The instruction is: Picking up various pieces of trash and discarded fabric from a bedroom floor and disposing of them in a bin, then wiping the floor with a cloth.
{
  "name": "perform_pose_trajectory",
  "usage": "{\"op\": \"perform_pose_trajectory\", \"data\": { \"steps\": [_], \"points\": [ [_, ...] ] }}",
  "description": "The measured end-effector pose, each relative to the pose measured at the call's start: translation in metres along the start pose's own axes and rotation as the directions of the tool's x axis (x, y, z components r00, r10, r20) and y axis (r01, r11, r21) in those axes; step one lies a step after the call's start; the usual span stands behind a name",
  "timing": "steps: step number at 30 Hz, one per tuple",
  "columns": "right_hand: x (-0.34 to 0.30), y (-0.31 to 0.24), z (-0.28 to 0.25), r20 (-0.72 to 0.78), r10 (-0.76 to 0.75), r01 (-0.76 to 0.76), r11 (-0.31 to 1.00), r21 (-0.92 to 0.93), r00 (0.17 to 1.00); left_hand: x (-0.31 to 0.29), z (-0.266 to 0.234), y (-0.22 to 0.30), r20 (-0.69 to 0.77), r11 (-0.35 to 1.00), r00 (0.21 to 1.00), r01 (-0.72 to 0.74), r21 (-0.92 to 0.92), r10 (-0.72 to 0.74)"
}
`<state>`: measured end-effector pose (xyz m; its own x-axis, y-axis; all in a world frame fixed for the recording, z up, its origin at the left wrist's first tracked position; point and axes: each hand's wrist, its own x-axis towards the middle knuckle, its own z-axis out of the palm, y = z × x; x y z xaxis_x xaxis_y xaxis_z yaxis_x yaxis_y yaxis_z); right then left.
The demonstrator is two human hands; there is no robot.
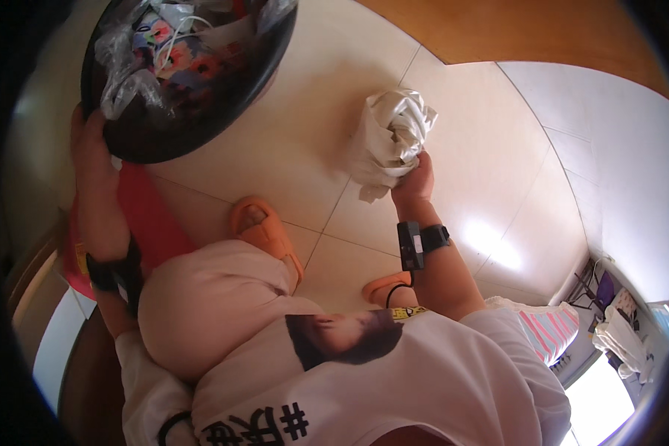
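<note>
My right hand [416, 181] is closed around the lower right side of a crumpled, slightly shiny off-white bundle [394, 141], held over the tiled floor. Whether it is cloth or a plastic bag I cannot tell. At the upper left, my left hand [95, 141] grips the edge of a round black tub [201, 141], with some fingers hidden behind the rim. Inside the tub lie clear plastic bags [123, 82], a flower-patterned item [178, 56] and a thin white cord.
Cream floor tiles [327, 201] lie between my orange slippers [267, 234] and the tub. A brown wooden surface [528, 30] juts in at the top right. Something red [145, 212] sits beside my left forearm. A striped cloth [546, 327] and clutter are at the lower right.
</note>
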<state>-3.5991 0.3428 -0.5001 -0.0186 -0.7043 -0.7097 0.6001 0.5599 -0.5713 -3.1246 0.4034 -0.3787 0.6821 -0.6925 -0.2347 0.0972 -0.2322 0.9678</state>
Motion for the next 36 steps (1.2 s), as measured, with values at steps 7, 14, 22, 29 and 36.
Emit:
{"op": "perform_pose_trajectory", "data": {
  "steps": [7, 14, 22, 29, 36],
  "points": [
    [-0.012, -0.02, -0.011, 0.255, -0.257, 0.359, 0.569, -0.74, 0.932, -0.007, 0.012, 0.009, -0.06, 0.999, 0.998, 0.021, -0.031, -0.022],
    [0.007, -0.039, 0.049, 0.698, -0.01, 0.622, -0.443, -0.645, 0.716, -0.007, 0.005, 0.021, -0.066, 1.0, 0.998, 0.009, 0.022, -0.008],
    [0.027, -0.021, 0.049, 0.662, 0.413, 0.722, -0.627, -0.292, 0.626, -0.004, -0.002, 0.006, -0.023, 0.996, 0.998, 0.052, -0.075, -0.054],
    [0.041, -0.014, 0.027, 0.894, 0.237, 0.685, -0.722, -0.1, 0.38, -0.02, 0.002, 0.016, -0.056, 0.992, 0.993, 0.097, -0.079, -0.101],
    [0.042, -0.015, 0.038, 0.821, 0.221, 0.639, -0.74, -0.21, 0.526, -0.042, -0.001, 0.017, -0.022, 0.987, 0.992, 0.117, -0.11, -0.12]
  ]
}}
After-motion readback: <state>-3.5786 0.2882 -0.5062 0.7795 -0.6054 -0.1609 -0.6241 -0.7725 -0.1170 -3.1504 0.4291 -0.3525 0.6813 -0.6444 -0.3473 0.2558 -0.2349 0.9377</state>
